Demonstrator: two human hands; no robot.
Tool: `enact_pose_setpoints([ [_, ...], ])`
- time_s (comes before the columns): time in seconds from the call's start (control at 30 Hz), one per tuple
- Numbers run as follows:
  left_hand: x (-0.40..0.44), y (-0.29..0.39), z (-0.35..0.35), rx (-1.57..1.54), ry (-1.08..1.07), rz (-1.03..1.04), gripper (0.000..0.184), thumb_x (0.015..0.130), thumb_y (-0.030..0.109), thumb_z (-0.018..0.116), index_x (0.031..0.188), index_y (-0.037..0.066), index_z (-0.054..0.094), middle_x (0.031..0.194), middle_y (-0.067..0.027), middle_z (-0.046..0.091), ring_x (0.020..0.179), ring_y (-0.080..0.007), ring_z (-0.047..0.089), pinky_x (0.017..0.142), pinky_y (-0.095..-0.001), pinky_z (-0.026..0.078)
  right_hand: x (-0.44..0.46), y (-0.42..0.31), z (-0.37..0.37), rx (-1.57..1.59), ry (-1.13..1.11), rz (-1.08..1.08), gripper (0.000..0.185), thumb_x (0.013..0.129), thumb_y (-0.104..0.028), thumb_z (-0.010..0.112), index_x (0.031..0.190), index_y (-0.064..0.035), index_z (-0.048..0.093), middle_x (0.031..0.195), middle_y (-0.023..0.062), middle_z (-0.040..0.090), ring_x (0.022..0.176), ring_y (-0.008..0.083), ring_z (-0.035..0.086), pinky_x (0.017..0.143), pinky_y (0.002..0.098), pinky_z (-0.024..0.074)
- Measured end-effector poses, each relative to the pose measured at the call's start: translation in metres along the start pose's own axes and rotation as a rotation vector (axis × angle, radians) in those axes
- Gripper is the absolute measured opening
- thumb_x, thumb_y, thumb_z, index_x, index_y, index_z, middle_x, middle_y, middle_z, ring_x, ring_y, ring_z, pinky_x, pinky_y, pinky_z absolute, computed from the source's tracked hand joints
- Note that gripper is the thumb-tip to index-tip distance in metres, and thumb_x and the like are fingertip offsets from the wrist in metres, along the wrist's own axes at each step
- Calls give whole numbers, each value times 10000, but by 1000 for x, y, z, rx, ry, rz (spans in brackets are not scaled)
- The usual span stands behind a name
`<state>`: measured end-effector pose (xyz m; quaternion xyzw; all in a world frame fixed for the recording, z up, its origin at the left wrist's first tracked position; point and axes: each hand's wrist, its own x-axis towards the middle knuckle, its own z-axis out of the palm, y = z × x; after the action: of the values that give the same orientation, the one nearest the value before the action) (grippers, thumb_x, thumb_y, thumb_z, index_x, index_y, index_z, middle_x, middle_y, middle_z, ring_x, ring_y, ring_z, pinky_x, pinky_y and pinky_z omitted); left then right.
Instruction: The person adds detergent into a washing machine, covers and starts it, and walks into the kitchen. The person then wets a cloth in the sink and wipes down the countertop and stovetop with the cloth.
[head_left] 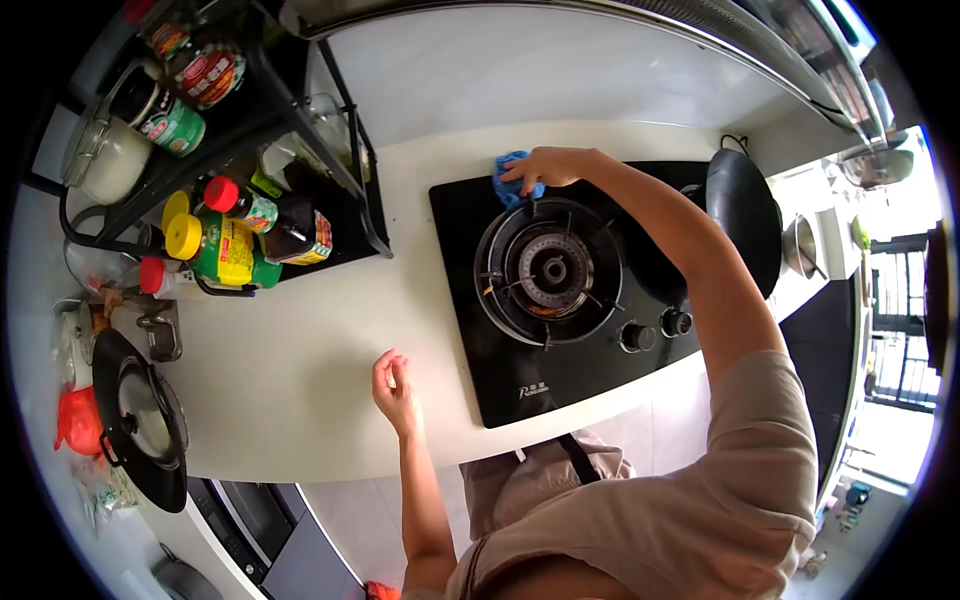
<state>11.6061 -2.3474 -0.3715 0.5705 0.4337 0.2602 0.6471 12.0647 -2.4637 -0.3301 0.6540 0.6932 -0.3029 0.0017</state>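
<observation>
My right hand presses a crumpled blue cloth onto the black glass gas stove, at its back left corner. Just in front of the cloth is the round burner with its metal pan support. My left hand hovers over the white countertop, left of the stove. Its fingers are curled together, and nothing shows in them. Two control knobs sit at the front right of the burner.
A black wok stands on the stove's right side, behind my right arm. At the left, a black rack holds bottles and jars. A lidded black pan lies at the far left. The range hood hangs overhead.
</observation>
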Motion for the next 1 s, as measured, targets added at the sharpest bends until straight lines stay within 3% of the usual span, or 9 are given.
enact_pose_setpoints([
  [0.07,0,-6,6,-12,-42,-1,221,941,189,543,1087,25,564,973,-57,568,906,-151,558,876,-307,462,-34,9,12,29,37,106,372,774,89,499,954,-148,723,1387,4,455,1336,231,341,977,361,419],
  [0.2,-2,0,18,4,-48,-4,164,935,96,522,1057,-6,563,961,-78,573,894,-168,569,853,-307,496,-90,14,42,31,180,271,332,808,32,504,992,-153,709,1385,31,456,1321,268,360,1023,372,383],
  [0.33,-8,12,25,0,-82,-31,186,937,118,516,1071,-5,556,980,-84,574,918,-175,565,885,-322,478,-132,2,84,226,477,478,378,726,119,526,998,-88,687,1349,116,480,1298,311,383,1051,402,349],
  [0.37,-10,11,24,2,-93,-29,193,938,126,514,1075,-4,555,985,-86,574,924,-177,565,894,-327,472,-138,-3,96,146,508,534,417,706,124,529,1034,-87,678,1330,138,490,1277,330,404,1044,411,353],
  [0.5,-16,29,19,82,-126,-46,261,941,192,516,1111,-4,543,992,-80,573,925,-162,556,859,-305,438,-156,-26,151,120,725,684,410,729,73,459,1009,-113,693,1310,113,511,1224,341,457,1009,412,383],
  [0.7,-19,29,2,96,-145,-37,236,947,164,504,1113,1,543,997,-83,584,933,-175,570,885,-320,453,-186,-117,193,167,652,884,396,733,55,472,1011,-120,694,1300,101,523,1215,333,469,989,413,409],
  [0.83,-23,22,-9,69,-167,-29,223,942,156,518,1092,-5,557,974,-80,594,908,-170,580,863,-308,466,-184,-181,197,23,438,833,409,701,81,521,1008,-126,694,1284,87,542,1218,269,480,939,372,462],
  [0.93,-26,19,-10,61,-180,-6,214,939,155,526,1076,-3,571,941,-76,603,878,-156,588,820,-290,477,-179,-212,205,-56,432,725,343,749,26,526,1005,-138,683,1309,55,526,1178,257,516,931,365,473],
  [1.0,-32,29,-9,110,-194,-39,223,942,162,524,1093,4,569,937,-63,599,874,-138,583,804,-271,465,-175,-234,214,-60,426,676,368,705,55,564,1004,-132,670,1287,43,543,1209,242,498,917,356,494],
])
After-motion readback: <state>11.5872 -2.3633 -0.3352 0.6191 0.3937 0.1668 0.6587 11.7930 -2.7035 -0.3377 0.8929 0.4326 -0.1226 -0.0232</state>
